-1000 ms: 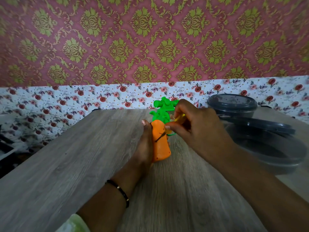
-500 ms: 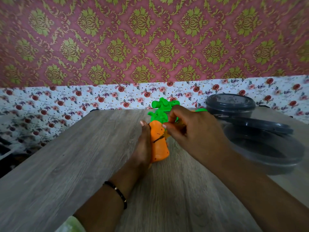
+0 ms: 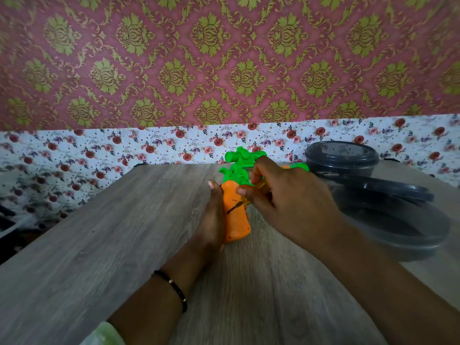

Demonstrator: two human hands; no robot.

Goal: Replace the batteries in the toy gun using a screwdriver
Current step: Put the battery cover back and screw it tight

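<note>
The screwdriver, hidden half a second ago, now shows its tip on the toy gun's orange grip. The right hand pinches it; the left hand holds the green-topped gun on the counter.

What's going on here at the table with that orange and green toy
A person is working on a toy gun at a wooden table. The left hand grips the orange handle and steadies it on the table. The right hand pinches a small screwdriver, its tip set against the side of the handle, apparently at a screw of the battery cover. No batteries are in sight. Dark lidded containers sit to the right.
</note>
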